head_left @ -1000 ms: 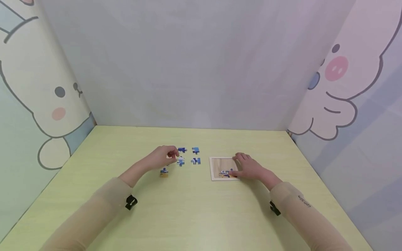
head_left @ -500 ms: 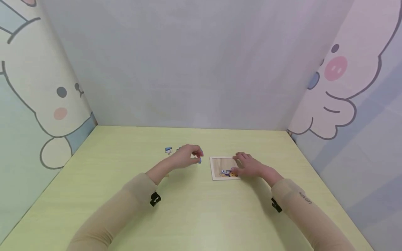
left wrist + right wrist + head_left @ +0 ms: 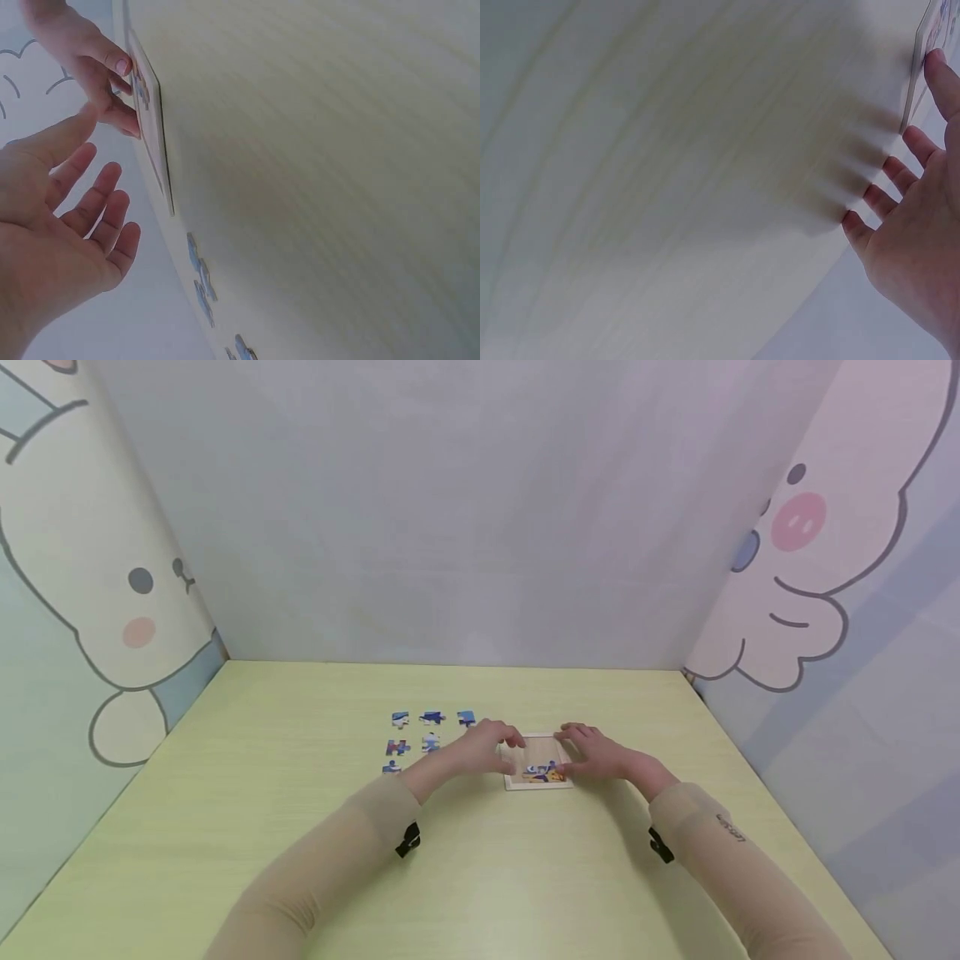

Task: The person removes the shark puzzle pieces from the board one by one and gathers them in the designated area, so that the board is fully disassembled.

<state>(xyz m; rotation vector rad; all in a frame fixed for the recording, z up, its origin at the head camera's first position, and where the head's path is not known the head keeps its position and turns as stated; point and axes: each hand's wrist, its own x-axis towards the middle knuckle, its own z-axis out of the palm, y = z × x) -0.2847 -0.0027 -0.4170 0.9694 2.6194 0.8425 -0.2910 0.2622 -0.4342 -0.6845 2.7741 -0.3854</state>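
Note:
A shallow wooden puzzle tray (image 3: 527, 747) lies on the pale green table (image 3: 465, 877), with a few joined pieces (image 3: 543, 772) along its near edge. My left hand (image 3: 491, 748) hovers at the tray's left edge. In the left wrist view this left hand (image 3: 71, 214) shows spread, straight fingers with nothing in them. My right hand (image 3: 588, 755) rests flat on the tray's right side, fingers straight, its thumb (image 3: 943, 79) by the tray edge (image 3: 922, 56). Several loose blue puzzle pieces (image 3: 430, 732) lie left of the tray.
The loose pieces lie in rows, from one at the back left (image 3: 401, 719) to one at the front (image 3: 391, 767). Panel walls with cartoon animals enclose the table at the back (image 3: 465, 527), left and right.
My left hand has moved right, from over the loose pieces to the tray's left edge. The loose piece nearest the tray no longer shows. The right hand has stayed on the tray.

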